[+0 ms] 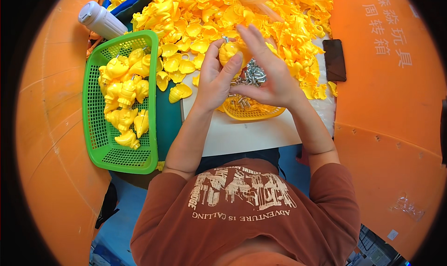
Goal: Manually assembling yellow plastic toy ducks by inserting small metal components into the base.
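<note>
left hand (216, 77) pinches rounded yellow plastic piece (227, 52)

back from the near edge of the flat white board (253, 134), a yellow plastic mesh basket (253, 115) carries silver metal screws (254, 74). over its far left part is the piece; the right hand (274, 77) spreads open.

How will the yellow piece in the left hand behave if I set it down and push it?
The yellow piece looks rounded, so it may roll or wobble. Its gloss suggests a slippery surface. The metal pin at its far end might check the roll.
</note>
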Demonstrator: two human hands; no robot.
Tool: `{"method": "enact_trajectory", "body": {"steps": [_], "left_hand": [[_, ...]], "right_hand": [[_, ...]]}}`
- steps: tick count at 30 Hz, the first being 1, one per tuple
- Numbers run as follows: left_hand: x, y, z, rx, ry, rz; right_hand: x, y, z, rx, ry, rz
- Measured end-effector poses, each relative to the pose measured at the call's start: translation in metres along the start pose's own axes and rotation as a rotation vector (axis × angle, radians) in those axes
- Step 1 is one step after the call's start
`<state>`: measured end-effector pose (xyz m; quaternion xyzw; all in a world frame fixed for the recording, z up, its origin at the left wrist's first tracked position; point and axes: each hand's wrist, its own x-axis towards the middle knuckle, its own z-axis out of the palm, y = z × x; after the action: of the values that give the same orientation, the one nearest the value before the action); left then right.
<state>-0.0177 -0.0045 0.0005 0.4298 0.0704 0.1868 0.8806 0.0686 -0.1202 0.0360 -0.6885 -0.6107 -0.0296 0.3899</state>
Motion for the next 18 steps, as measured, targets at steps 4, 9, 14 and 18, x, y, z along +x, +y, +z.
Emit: {"method": "enact_trajectory", "body": {"steps": [4,9,14,18], "left_hand": [[0.001,-0.003,0.001,-0.022,-0.060,0.079],[0.001,-0.010,-0.003,0.056,-0.083,0.108],[-0.003,-0.008,0.003,0.152,-0.065,0.128],[-0.001,-0.012,0.004,0.192,-0.068,0.180]], "right_hand": [[-0.005,0.014,0.002,0.439,0.227,0.405],[-0.005,0.013,0.005,0.751,0.414,0.665],[0.000,0.005,0.006,0.699,0.490,0.709],[0.002,0.006,0.008,0.754,0.550,0.658]]}}
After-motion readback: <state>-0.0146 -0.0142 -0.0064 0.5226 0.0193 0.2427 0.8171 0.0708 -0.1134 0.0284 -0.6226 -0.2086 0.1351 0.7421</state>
